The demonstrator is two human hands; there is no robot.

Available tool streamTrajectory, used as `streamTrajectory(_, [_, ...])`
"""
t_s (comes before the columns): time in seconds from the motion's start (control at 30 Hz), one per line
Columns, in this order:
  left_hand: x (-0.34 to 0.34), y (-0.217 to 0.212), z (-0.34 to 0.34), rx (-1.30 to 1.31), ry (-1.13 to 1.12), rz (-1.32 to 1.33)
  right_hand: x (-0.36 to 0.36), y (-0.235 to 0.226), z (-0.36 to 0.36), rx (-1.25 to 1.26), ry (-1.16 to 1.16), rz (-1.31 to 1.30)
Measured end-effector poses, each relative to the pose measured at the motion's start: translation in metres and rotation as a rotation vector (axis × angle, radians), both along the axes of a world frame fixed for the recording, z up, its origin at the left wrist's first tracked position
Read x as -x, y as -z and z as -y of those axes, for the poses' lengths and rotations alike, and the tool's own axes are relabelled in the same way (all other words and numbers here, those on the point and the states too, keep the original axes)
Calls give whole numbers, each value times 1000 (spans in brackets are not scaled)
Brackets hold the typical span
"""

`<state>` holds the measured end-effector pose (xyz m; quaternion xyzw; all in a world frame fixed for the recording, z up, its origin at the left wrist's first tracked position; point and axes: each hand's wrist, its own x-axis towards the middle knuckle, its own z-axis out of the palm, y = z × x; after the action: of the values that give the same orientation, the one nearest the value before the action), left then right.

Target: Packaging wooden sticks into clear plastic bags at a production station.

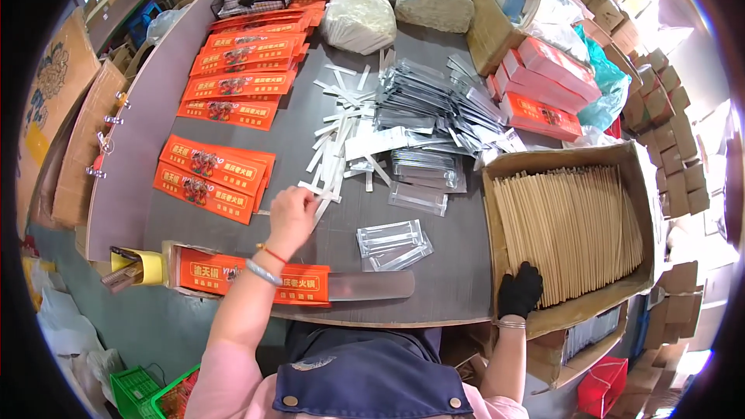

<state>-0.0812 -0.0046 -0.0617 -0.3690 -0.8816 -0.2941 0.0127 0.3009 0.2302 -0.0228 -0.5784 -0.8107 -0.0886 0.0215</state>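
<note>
My bare left hand (292, 213) reaches over the dark table with thumb and fingers pinched together on a slim white packet (329, 195) at the near edge of a loose pile. Below that forearm lies a long red printed sleeve (303, 283) in a holder with a grey metal plate (372, 285). My right hand (518, 292), in a black glove, is closed at the near left corner of a cardboard box (573, 157), against the ends of the wooden chopsticks (570, 233) packed in it. Its fingertips are hard to make out against the dark glove.
Stacks of red sleeves (233, 85) line the table's left side. Clear and silver packets (419, 101) are heaped mid-table, with a few closer (394, 244). Behind stand two wrapped bundles (358, 19); red-and-white packs (543, 81) lie right. A yellow-sided holder (147, 267) juts out left.
</note>
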Motion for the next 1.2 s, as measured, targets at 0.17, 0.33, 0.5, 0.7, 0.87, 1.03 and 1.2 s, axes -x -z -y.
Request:
streamTrajectory(0.17, [-84,-17,-34,27,320,82,2,12,1,-44,-17,156])
streamTrajectory(0.33, [-86,-13,-46,71,324,21,11,12,9,29,-59,163])
streamTrajectory(0.5, [-79,-39,-40,69,360,572,-10,28,7,-37,-175,-182])
streamTrajectory(0.7, [-104,-42,26,256,517,209,24,-2,35,321,-700,-495])
streamTrajectory(0.87, [-100,-56,67,165,395,127,47,0,62,584,-837,-318])
streamTrajectory(1.03, [-118,-54,51,184,455,77,102,35,90,607,-1187,-597])
streamTrajectory(1.2, [-117,-36,53,175,448,18,76,41,89,676,-599,-591])
